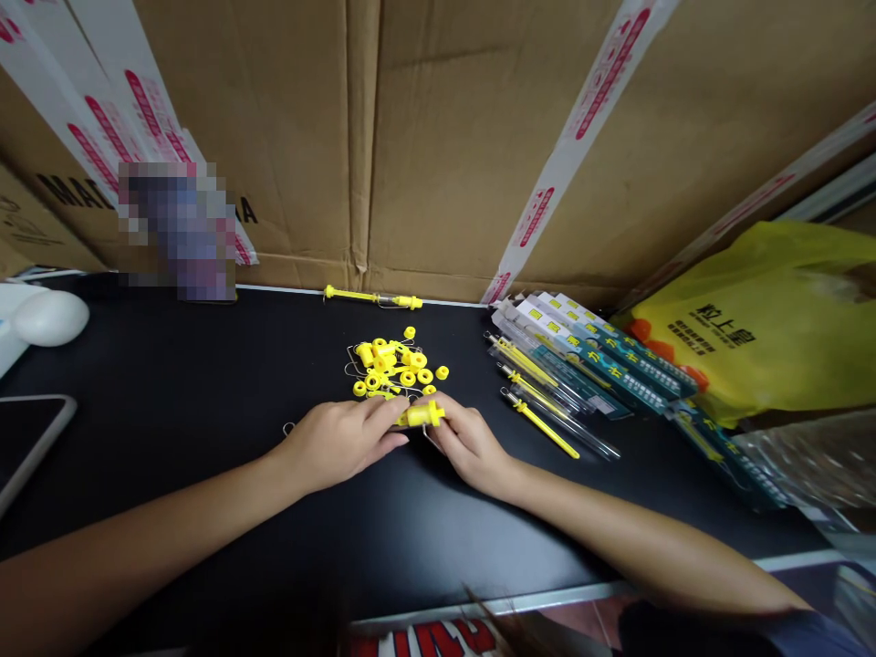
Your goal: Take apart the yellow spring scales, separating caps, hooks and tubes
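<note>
Fingers of my left hand (pixel 349 438) are closed around a yellow plastic piece (pixel 421 415), whose wider end sticks out to the right. My right hand (pixel 469 443) touches that end with its fingers drawn together, a thin metal wire showing beneath them. Whether the right fingers grip the piece or the wire is hard to tell. Just beyond both hands lies a pile of small yellow parts (pixel 383 359), rings and metal hooks on the black table (pixel 274 347). A wire loop shows at the left wrist.
One long yellow piece (pixel 373 297) lies by the cardboard wall (pixel 444 164). Finished-looking yellow sticks (pixel 540 422), clear tubes and printed boxes (pixel 589 342) lie right, beside a yellow bag (pixel 766 319). A tablet (pixel 31 447) and white rounded object (pixel 51 318) are left.
</note>
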Motion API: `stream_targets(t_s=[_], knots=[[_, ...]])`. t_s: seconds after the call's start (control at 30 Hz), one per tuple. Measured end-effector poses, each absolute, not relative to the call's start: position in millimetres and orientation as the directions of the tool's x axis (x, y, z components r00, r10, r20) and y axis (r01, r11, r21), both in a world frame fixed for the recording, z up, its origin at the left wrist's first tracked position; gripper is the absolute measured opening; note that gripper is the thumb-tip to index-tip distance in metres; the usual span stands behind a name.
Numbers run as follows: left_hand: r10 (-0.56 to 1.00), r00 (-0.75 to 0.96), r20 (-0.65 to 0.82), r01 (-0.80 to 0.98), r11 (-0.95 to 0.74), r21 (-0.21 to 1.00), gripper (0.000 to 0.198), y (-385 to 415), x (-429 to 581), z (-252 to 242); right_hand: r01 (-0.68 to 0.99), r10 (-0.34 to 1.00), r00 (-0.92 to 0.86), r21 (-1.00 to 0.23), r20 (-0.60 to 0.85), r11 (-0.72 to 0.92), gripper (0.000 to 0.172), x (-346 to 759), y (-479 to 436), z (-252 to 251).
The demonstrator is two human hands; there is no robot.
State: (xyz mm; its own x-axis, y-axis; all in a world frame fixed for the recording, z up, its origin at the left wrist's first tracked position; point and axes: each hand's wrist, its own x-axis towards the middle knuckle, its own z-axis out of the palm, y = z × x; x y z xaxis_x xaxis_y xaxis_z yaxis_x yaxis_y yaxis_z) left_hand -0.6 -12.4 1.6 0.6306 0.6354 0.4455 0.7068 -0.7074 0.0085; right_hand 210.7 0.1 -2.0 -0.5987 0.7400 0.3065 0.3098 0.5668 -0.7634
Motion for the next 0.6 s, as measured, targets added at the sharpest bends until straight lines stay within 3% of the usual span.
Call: stream_targets(t_s=[0.3, 0.47, 0.6], knots=[[0.609, 0.619, 0.496, 0.728, -0.682, -0.071, 0.033, -13.4, 0.3, -0.2, 0.273, 0.798, -0.533, -0.835, 0.283, 0.478, 0.019, 204.1, 1.1, -0.1], [0.641, 0.613, 0.462, 0.721, -0.692, 0.003, 0.029, -17.4, 3.2, 4.9, 0.314, 0.789, -0.531, -0.793, 0.310, 0.522, 0.014, 207.1, -2.4, -3.3], [0.611, 0.622, 0.490, 0.696, -0.718, 0.010, 0.019, -23.0, 7.0, 14.4, 0.336, 0.730, -0.571, -0.704, 0.376, 0.625, 0.023, 210.2, -7.8, -4.6]])
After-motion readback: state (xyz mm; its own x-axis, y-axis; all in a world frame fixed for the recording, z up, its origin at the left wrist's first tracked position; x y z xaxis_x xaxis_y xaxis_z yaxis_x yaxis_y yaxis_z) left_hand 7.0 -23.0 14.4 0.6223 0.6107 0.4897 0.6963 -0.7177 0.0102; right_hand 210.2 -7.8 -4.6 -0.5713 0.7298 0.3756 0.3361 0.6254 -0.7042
